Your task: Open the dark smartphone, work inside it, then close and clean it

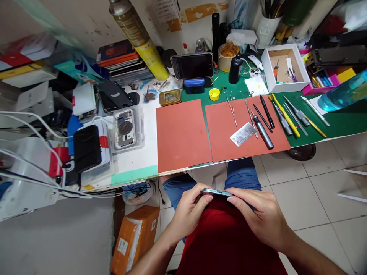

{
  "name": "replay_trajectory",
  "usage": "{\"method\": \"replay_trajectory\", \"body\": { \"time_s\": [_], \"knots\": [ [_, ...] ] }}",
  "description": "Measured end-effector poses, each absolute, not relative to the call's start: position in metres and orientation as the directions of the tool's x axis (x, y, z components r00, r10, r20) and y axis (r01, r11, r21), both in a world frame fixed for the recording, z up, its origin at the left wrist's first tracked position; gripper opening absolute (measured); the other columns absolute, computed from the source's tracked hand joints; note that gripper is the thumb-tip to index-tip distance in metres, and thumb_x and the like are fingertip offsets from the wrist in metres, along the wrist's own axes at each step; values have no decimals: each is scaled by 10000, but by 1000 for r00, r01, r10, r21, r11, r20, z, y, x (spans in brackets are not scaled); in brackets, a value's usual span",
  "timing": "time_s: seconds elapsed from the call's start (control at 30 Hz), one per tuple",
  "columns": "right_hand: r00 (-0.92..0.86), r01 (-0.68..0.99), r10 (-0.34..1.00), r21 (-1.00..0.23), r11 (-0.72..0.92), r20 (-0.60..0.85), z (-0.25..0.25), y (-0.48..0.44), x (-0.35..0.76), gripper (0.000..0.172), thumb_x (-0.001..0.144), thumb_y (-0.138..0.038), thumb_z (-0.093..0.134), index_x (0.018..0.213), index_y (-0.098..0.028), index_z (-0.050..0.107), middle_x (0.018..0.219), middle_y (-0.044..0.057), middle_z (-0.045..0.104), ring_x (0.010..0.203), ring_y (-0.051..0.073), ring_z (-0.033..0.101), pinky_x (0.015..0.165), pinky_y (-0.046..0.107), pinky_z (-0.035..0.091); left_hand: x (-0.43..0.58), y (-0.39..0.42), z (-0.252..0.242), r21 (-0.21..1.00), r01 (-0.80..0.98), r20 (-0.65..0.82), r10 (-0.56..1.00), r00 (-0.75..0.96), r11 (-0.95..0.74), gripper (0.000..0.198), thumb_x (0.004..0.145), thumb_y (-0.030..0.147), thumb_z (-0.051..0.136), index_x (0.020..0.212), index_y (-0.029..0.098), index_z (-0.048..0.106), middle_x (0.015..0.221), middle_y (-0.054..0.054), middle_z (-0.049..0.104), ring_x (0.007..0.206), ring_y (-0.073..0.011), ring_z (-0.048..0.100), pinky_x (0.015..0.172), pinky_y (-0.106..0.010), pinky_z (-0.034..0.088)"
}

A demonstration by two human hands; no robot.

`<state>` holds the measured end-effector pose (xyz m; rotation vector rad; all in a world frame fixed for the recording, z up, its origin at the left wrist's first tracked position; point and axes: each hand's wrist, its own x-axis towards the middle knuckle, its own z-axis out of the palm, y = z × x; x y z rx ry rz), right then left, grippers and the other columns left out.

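A smartphone [217,192] is held edge-up over my lap, below the front edge of the bench. Its thin bluish edge, with the charging port, faces up; most of its faces are hidden from me. My left hand [192,208] grips one end, thumb on the near side and fingers behind. The other end is pinched by my right hand [257,210], thumb in front and fingers along the far side. Two reddish-brown mats [183,137] lie on the bench just beyond my hands.
Tweezers [231,110], a grey pen-shaped screwdriver [263,131] and a yellow-handled brush [285,116] lie on the right. A phone [192,65] leans on a blue stand at the back. An opened phone housing [125,128] and white cables [37,126] occupy the left. An orange box [134,240] stands below.
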<state>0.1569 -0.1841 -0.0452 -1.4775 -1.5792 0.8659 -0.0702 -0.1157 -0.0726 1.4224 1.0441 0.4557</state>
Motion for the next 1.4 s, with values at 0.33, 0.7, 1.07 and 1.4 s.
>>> {"method": "replay_trajectory", "body": {
  "time_s": [0.33,0.7,1.07,1.4],
  "knots": [
    [1,429,989,-893,134,149,-43,-181,157,235,1093,-105,611,1071,-221,814,1017,51,879,867,220,858,730,274,656,-71,-123,-80,943,271,-307,811,497,191,303,1082,469,643,1025,218,802,958,-50,777,863,-186,688,798,-258,497],
    [63,314,998,-949,-33,-14,-47,-174,148,246,1091,-207,635,936,-221,826,787,2,785,651,155,678,653,288,529,-60,-125,-88,856,13,-484,792,373,517,469,953,640,771,913,177,705,810,-1,593,726,-130,498,669,-218,459],
    [77,202,971,-950,-238,-227,-37,-167,146,171,1021,-210,661,893,-246,770,833,-20,749,744,150,656,653,257,493,-40,-127,-78,662,-285,-586,716,379,693,305,968,466,821,1105,193,819,969,-78,789,880,-203,740,896,-333,610],
    [135,267,972,-938,-221,-191,-39,-165,140,232,1026,-221,650,801,-227,703,753,-36,646,683,128,579,652,258,460,-31,-125,-67,630,-361,-618,725,303,688,306,923,448,882,1074,187,828,999,-82,830,997,-240,797,1027,-384,615]
  ]
}}
